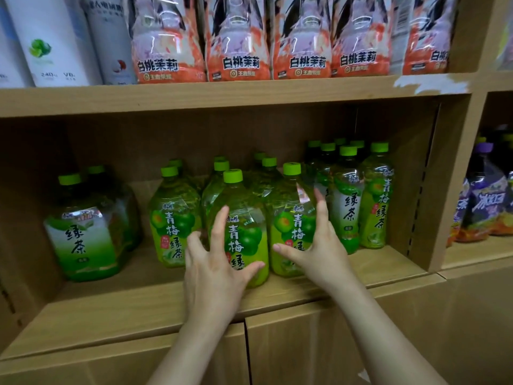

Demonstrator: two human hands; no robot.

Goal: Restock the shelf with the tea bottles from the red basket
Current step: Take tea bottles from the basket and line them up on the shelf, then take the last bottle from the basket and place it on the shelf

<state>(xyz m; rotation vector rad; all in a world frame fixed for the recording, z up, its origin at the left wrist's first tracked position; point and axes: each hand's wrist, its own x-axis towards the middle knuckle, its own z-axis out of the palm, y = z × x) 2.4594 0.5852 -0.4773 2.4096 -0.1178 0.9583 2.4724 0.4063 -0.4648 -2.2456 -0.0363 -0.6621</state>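
Green-capped tea bottles [172, 218] are shown upright in rows on the wooden shelf [138, 307]. The front centre bottle [244, 218] is flanked by both hands. The left hand [216, 262] is spread across its label, and the right hand [313, 245] is held with straight fingers before the neighbouring bottle [288, 207]. Both grips are released, and nothing is grasped. Peach-labelled bottles [238, 51] are seen on the board above.
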